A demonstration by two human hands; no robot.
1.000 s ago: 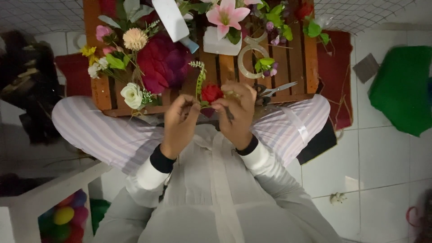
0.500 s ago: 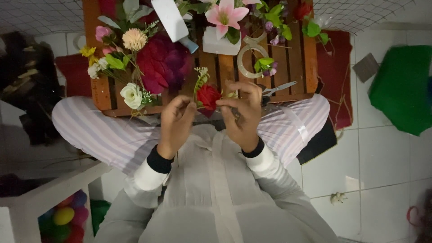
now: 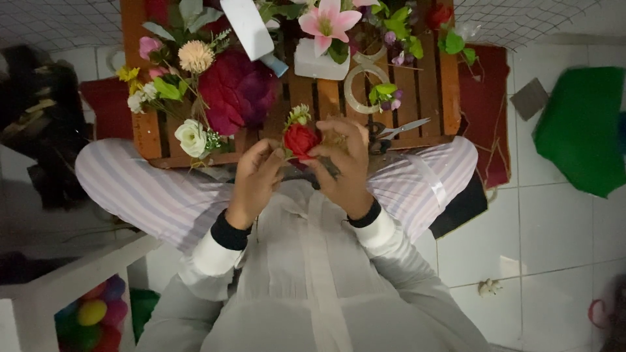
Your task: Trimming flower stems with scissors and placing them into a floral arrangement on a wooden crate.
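A small red artificial rose (image 3: 301,139) with a pale green sprig is being held between both hands above the lap, at the near edge of the slatted wooden surface (image 3: 427,85). It is being pinched by the right hand (image 3: 345,163) at its side, while the left hand (image 3: 257,179) is being closed around the stem below. Seemingly the stem is being worked; steadier fingertip control is being called for next. Scissors (image 3: 394,130) are lying just beside, a large magenta bloom (image 3: 238,91) farther off.

Ahead of my hands (image 3: 303,173), the wooden counter (image 3: 430,98) is crowded: a big magenta bloom (image 3: 236,91) on the left, scissors (image 3: 396,130) and a tape ring (image 3: 365,88) on the right. Only narrow bare slats lie between them.
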